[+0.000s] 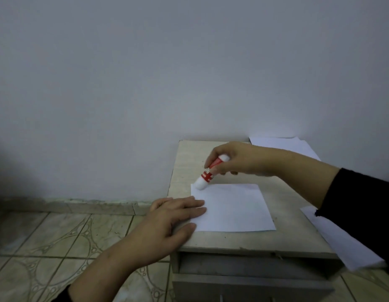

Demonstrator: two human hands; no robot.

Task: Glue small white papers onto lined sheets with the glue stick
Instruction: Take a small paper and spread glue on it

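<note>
Low cabinet top [298, 240] against a bare wall, gluing underway.
My left hand [174, 216] lies flat on the paper's [232, 208] near-left edge; farther back, my right hand [239, 160] grips the glue stick [205, 174], slanting down-left onto the far-left corner.

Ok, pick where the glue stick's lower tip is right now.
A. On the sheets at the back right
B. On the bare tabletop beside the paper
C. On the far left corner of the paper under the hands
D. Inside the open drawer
C: the right hand grips the glue stick tilted, its white lower end on the far left corner of the paper, while the left hand rests flat on the near left edge.
</note>
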